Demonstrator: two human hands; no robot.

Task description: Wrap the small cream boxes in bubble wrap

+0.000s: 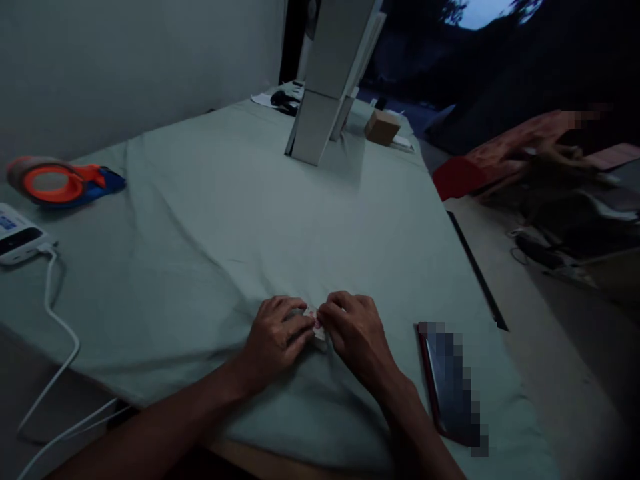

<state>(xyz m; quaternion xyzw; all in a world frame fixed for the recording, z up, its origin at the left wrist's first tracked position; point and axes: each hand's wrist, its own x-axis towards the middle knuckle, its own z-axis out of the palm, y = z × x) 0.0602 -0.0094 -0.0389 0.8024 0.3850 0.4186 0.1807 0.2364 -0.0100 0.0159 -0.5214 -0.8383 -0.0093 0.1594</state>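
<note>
My left hand and my right hand meet near the front edge of a table covered in pale green cloth. Both hands have their fingers curled and pinched together on a small whitish object with red marks, which rests on the cloth between them. The fingers hide most of it, so I cannot make out what it is.
A dark phone lies just right of my right hand. At far left sit an orange tape dispenser and a white device with a white cable. A white stand and a small brown box stand at the back.
</note>
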